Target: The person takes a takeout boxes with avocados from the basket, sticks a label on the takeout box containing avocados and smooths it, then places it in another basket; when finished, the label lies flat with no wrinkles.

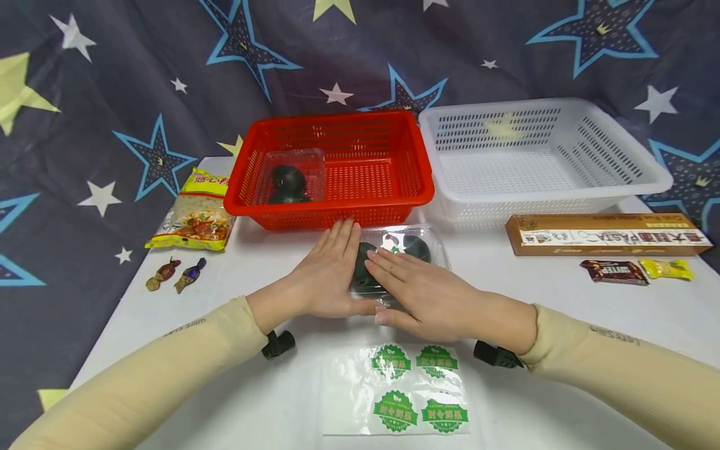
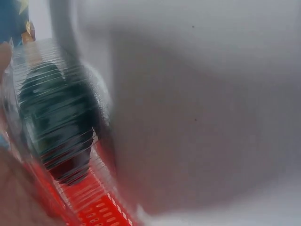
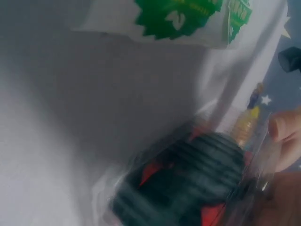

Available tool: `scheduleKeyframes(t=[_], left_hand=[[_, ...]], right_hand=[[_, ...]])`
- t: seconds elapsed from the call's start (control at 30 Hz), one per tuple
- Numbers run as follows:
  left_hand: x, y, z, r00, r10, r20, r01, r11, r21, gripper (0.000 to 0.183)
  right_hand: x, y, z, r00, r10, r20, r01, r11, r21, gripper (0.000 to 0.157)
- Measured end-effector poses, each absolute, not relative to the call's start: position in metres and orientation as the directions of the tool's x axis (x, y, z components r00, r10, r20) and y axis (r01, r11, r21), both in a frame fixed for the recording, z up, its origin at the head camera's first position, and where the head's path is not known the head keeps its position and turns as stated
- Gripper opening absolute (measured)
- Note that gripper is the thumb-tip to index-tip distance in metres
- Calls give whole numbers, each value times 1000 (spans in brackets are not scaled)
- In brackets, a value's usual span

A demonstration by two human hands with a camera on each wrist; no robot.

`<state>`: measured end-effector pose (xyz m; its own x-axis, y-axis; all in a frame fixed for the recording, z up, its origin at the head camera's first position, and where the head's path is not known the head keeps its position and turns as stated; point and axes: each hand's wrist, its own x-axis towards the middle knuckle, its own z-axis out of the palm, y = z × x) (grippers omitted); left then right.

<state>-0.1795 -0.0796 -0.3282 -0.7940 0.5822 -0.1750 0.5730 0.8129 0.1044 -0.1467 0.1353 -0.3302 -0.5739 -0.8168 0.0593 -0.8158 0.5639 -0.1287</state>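
A clear plastic box [image 1: 440, 251] with dark green avocados [image 1: 417, 249] in it lies on the table in front of me. A small bit of green shows on its lid [image 1: 395, 245]. My left hand [image 1: 323, 278] rests on the box's left side with straight fingers. From the right, my right hand [image 1: 433, 294] lies flat across the lid, and the thumbs nearly meet at the near edge. Both hands hide much of the box. In the left wrist view, the avocados [image 2: 56, 117] show through ribbed plastic; the right wrist view shows dark avocados [image 3: 197, 174] too.
A sheet of green stickers [image 1: 395, 410] lies nearest me. Behind stand a red basket [image 1: 332, 215], holding another box of avocados [image 1: 289, 179], and a white basket [image 1: 540, 197]. A yellow food bag [image 1: 197, 212] and wrapped candies [image 1: 190, 275] lie left; a pasta box [image 1: 607, 235] and snacks [image 1: 614, 272] right.
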Motion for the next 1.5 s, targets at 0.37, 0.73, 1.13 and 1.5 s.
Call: scheduleKeyframes(t=[0.37,0.73,1.13,1.5], left_hand=[[-178,-79,-326,-804,560,-200,551,828,102,129],[-177,-79,-328,-804,566,-183,555,824,110,128],[-180,-79,-331,-791,589,-164,576,808,127,128],[-179,-79,-330,-776,609,-162,603,793,93,121]], right_hand=[[-138,160,-328,-563,-820,101,-826,554,-106,75],[-133,173,-326,-548,-827,127,-835,535,-127,72],[-144,146,-323,-550,-834,47,-828,536,-168,76],[-140,115,-324,-690,-719,-82,-710,695,-111,91]])
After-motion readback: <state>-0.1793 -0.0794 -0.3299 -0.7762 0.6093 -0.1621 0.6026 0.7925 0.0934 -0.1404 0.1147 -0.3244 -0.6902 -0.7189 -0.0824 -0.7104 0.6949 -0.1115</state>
